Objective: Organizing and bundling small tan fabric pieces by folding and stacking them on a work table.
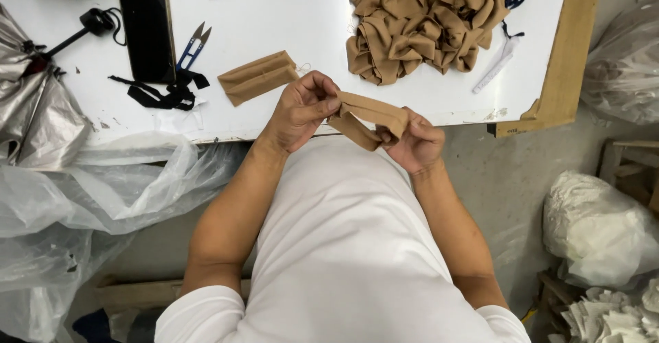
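White shirt cloth [343,260] fills the near foreground, with both bare forearms rising from it toward the table edge.

Far left, clear plastic sheeting [103,185] hangs crumpled below the white table [288,20], and a silvery bag [31,109] lies over the table's corner. On the tabletop sit a black phone [147,30], face dark, and just right of it a pair of blue-handled thread snips [193,46], their tips pointing up. Black strap pieces [165,92] lie just below the phone. Further right rests a folded tan strip [259,76], pleated lengthwise and lying flat, apart from the hands.

The left hand [300,111] hovers over the table's front edge, its fingers curled shut and its thumb pressed on one end of a tan fabric piece [367,118]. That piece spans the gap between both hands, folded over into a band, with a lower flap hanging toward the shirt. The right hand [412,144] grips the other end, fingers closed round the cloth from below, so the fingertips are mostly hidden.

Beyond the hands, a heap of tan bows [422,24] is piled near the table's far right. A white tape strip [495,65] lies beside it. Right of the table, plastic-wrapped white bundles [600,230] rest on the floor.
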